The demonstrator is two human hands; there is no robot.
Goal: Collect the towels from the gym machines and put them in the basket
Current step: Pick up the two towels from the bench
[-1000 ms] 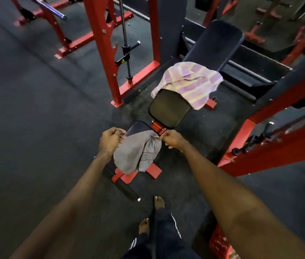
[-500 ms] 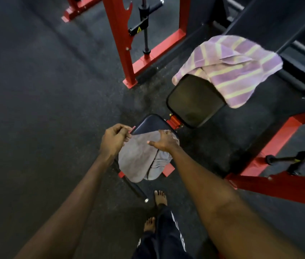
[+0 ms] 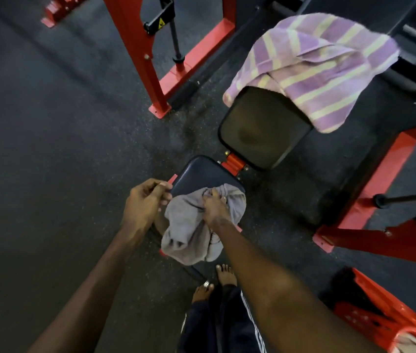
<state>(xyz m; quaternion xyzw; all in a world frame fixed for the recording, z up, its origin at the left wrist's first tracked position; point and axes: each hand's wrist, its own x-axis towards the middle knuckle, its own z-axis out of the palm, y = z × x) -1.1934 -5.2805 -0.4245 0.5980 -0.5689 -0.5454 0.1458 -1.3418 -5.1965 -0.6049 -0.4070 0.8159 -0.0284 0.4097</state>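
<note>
A grey towel (image 3: 189,225) lies bunched on the near end of the black bench seat (image 3: 201,171). My right hand (image 3: 214,207) is closed on the towel's upper folds. My left hand (image 3: 145,202) is at the towel's left edge, fingers curled beside the seat corner; whether it still pinches cloth is unclear. A purple towel with pale yellow stripes (image 3: 316,67) drapes over the bench's back pad (image 3: 263,131), further away. The red plastic basket (image 3: 385,319) stands on the floor at the lower right, partly cut off.
Red steel rack uprights (image 3: 135,52) and base bars (image 3: 375,189) stand to the left and right of the bench. A bar with a collar (image 3: 403,198) pokes in from the right. My bare feet (image 3: 217,278) are on the dark rubber floor just below the seat.
My right hand moved from the bench hinge onto the grey towel and closed on it, bunching the cloth. The camera has come closer and tilted down, bringing the red basket into view.
</note>
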